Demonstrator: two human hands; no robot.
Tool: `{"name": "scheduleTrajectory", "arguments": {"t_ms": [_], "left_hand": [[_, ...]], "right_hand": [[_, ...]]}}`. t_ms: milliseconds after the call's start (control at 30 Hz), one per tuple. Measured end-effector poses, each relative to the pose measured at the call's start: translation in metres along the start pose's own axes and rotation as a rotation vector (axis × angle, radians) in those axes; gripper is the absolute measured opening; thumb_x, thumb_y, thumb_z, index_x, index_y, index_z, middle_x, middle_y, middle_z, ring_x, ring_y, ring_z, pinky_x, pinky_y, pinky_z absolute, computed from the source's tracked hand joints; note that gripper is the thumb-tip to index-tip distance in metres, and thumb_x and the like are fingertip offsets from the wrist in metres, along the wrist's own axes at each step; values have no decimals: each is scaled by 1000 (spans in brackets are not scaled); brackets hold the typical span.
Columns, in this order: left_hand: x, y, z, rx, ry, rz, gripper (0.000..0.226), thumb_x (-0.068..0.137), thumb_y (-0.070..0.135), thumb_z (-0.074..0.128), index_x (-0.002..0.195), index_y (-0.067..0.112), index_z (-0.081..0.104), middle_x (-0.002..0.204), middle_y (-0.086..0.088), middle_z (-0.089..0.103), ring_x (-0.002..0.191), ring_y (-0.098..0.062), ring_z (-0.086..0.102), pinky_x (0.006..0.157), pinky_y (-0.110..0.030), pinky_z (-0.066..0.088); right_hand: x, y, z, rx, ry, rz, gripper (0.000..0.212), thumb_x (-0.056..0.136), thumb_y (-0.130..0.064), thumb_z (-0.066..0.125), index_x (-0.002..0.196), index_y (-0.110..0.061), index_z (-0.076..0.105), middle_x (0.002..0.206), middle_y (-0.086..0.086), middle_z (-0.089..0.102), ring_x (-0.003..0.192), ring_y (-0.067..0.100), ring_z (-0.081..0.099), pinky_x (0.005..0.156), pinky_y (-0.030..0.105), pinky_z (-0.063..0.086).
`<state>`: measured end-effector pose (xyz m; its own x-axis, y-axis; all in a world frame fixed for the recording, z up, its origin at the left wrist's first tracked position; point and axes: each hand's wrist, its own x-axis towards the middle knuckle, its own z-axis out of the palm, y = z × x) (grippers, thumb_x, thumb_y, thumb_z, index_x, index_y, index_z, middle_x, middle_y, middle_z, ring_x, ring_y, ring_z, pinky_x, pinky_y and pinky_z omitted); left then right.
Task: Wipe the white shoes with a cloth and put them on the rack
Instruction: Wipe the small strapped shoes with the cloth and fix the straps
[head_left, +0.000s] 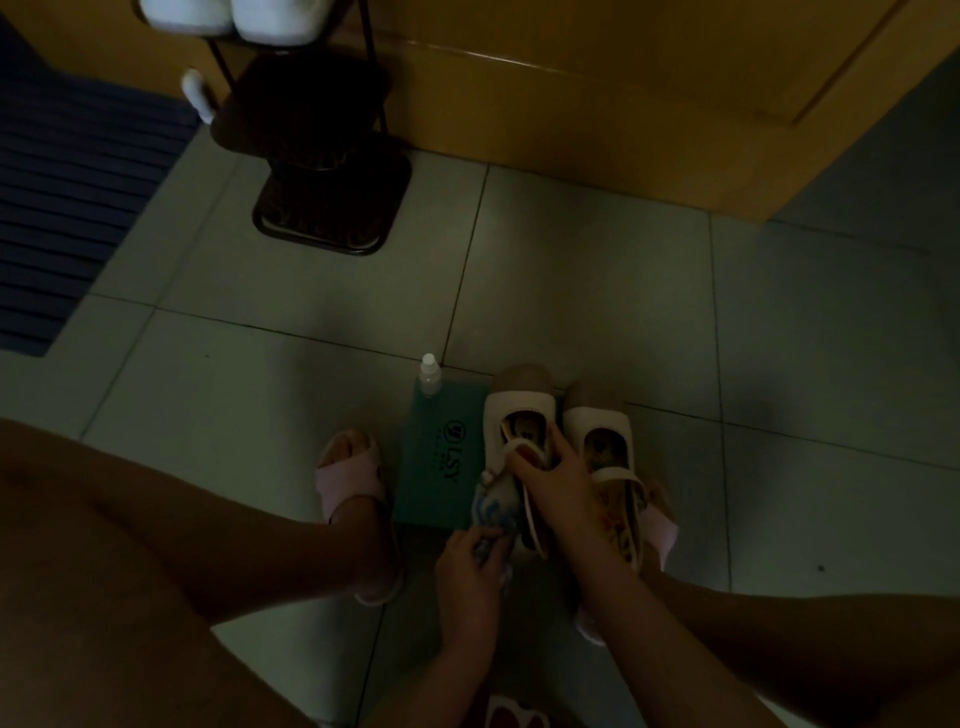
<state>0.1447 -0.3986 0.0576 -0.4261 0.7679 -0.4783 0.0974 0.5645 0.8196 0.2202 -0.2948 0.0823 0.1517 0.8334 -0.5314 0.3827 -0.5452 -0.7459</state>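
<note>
Status: wiping stage, early to middle, judged from how things lie.

1. The person crouches over the tiled floor (597, 270). Two shoes stand side by side just ahead of the feet, toes pointing away.
2. The right hand (553, 486) holds the first white shoe (519, 415). Its fingers (558, 447) curl over the strap and into the opening, and the thumb is pressed against the strap on the near side. Whether the heel is lifted off the floor cannot be told.
3. The left hand (467, 566) grips the cloth (496, 506), a blue-and-white patterned piece bunched in curled fingers. The free end of the cloth touches the outer side of the held shoe.
4. The second white shoe (597, 431) rests on the floor just beside the first, with no hand on it.
5. A teal box (441, 457) lies just beside the first shoe, with a small clear bottle (430, 374) at its far edge.

Remaining work: neither shoe of this pair is on the rack (322, 156), which stands well apart near the wooden panel. Its lower tiers look dark and vacant. A white pair (228, 15), cropped and blurred, sits on top. Outstanding steps are likely to be finishing the first shoe, wiping the second, and racking both.
</note>
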Motion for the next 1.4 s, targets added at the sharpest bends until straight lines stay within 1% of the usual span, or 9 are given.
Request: {"name": "scheduleTrajectory", "arguments": {"t_ms": [200, 367, 500, 633, 767, 1000, 1133, 1267, 1400], "left_hand": [[-8, -5, -6, -42, -68, -90, 25, 82, 7, 67, 69, 27, 59, 76, 4, 65, 67, 5, 59, 60, -6, 42], [5, -1, -24, -74, -29, -153, 16, 82, 5, 66, 72, 17, 62, 74, -1, 64, 71, -10, 58, 56, -7, 42], [39, 13, -50, -155, 106, -137, 7, 88, 11, 60, 91, 18, 62, 94, -9, 66, 83, -19, 60, 67, -23, 46], [61, 38, -57, -112, 73, -57, 21, 89, 14, 59, 108, 7, 63, 106, -11, 64, 100, -24, 59, 84, -32, 48], [66, 45, -52, -61, 34, -18, 23, 88, 11, 60, 109, 4, 63, 102, -6, 61, 94, -14, 56, 73, -19, 43], [71, 41, -50, -39, 60, -41, 23, 88, 13, 61, 109, 6, 64, 101, -5, 60, 94, -13, 54, 73, -20, 41], [76, 39, -50, -43, 29, -52, 25, 89, 13, 59, 112, 7, 63, 114, -11, 61, 103, -18, 55, 80, -25, 41], [83, 36, -51, -9, -11, 2, 32, 87, 10, 61, 119, 8, 60, 122, -12, 59, 109, -20, 55, 86, -26, 42], [86, 32, -50, 44, -46, 42, 35, 85, 13, 64, 119, 10, 60, 123, -9, 58, 108, -16, 53, 90, -28, 44]], "right_hand": [[-5, -7, -1, 10, 1, -6, 74, 83, -20, 69, 145, -13, 30, 143, 12, 44, 127, 24, 45, 95, 25, 38], [-7, -9, 3, 65, -16, 9, 79, 81, -15, 71, 147, -13, 26, 146, 10, 41, 131, 23, 41, 99, 24, 35], [-10, -7, 14, 48, -31, 8, 97, 73, -27, 78, 149, -21, 18, 145, 10, 39, 130, 26, 41, 108, 40, 36], [-10, -8, 13, 39, -38, -15, 98, 74, -26, 78, 150, -17, 16, 147, 9, 36, 132, 26, 38, 106, 37, 34], [-6, -5, 12, 51, -44, 9, 97, 74, -23, 78, 150, -17, 17, 147, 10, 36, 132, 26, 38, 107, 38, 35], [-3, -1, 14, 43, -37, 7, 102, 72, -29, 80, 150, -22, 15, 148, 8, 34, 132, 27, 37, 108, 41, 36], [-5, 0, 12, 41, -49, -16, 101, 73, -26, 79, 150, -20, 14, 147, 8, 36, 131, 25, 39, 101, 33, 36], [-10, -3, 11, 43, -76, -10, 105, 70, -30, 80, 150, -25, 12, 148, 5, 34, 132, 24, 38, 101, 35, 36], [-19, -6, 1, 37, -94, -27, 92, 73, -28, 78, 147, -21, 23, 145, 4, 38, 129, 21, 40, 95, 27, 35]]}}
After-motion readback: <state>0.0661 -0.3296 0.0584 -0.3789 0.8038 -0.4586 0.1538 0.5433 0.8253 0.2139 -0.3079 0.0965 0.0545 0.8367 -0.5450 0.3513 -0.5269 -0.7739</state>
